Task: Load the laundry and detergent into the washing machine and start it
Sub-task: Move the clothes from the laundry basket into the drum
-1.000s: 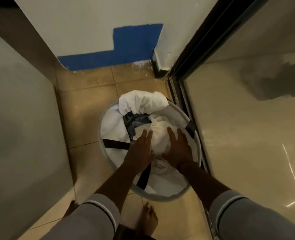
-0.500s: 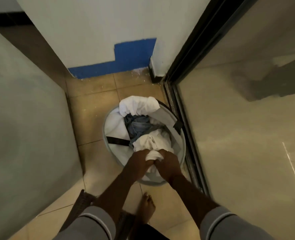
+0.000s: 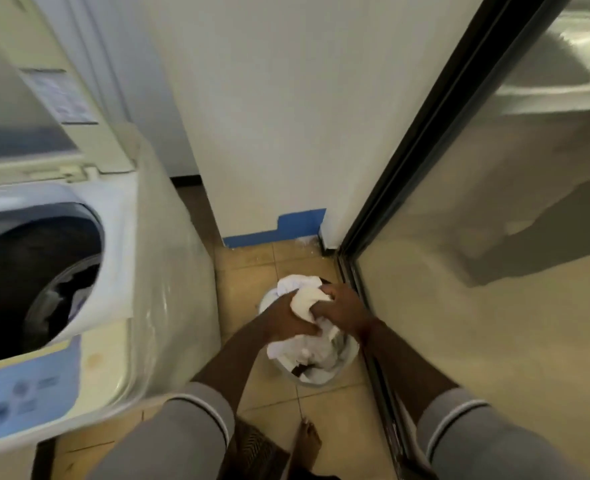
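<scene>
Narrow laundry corner, tan tiled floor (image 3: 248,271), glass door (image 3: 494,323) along the right. Found white garment (image 3: 308,303) bunched between both grips, held just above laundry basket (image 3: 316,381) on the floor, with lower folds hanging into it. Recorded left grip (image 3: 286,318) closed round the bundle from the left, right grip (image 3: 343,311) closed round it from the right, fingers of both curled into fabric. Logged both forearms reaching forward and down, converging over the basket. Located washing machine (image 3: 123,237) to the left of the grips and higher, lid up, drum opening (image 3: 26,282) facing upward; drum contents too blurred to tell. Judged left grip nearer the opening. No clear long axis on the bundle; roughly top-to-bottom drape. Judged next move as a lift up and leftward over the machine's rim, keeping trailing folds clear of the basket edge
</scene>
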